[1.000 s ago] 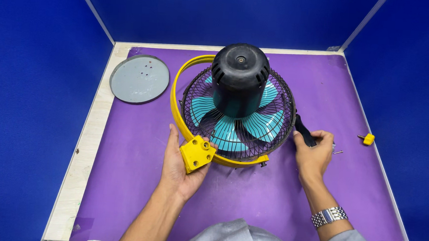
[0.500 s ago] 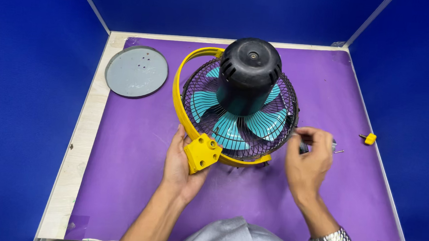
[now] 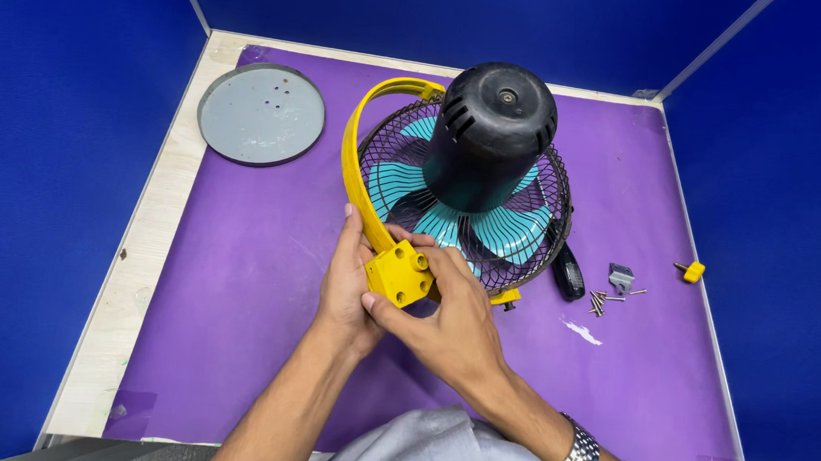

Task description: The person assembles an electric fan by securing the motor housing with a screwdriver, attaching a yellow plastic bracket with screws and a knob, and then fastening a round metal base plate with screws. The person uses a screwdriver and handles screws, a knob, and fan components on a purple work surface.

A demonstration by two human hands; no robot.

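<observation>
A small fan lies face down on the purple mat (image 3: 237,277), its black motor housing (image 3: 493,131) up, teal blades (image 3: 515,229) inside a black wire cage. A yellow curved bracket (image 3: 362,166) runs around the cage and ends in a yellow block (image 3: 400,274) with holes. My left hand (image 3: 345,288) grips the bracket just left of the block. My right hand (image 3: 443,323) pinches the block from the right and below, thumb under it.
A grey round base plate (image 3: 261,114) lies at the back left. A black screwdriver handle (image 3: 568,269), a small grey metal clip (image 3: 620,276), several loose screws (image 3: 604,299) and a small yellow knob (image 3: 691,270) lie right of the fan. Blue walls surround the table.
My right hand has left the screwdriver at the right and come across to the yellow block. The view has moved closer to the fan.
</observation>
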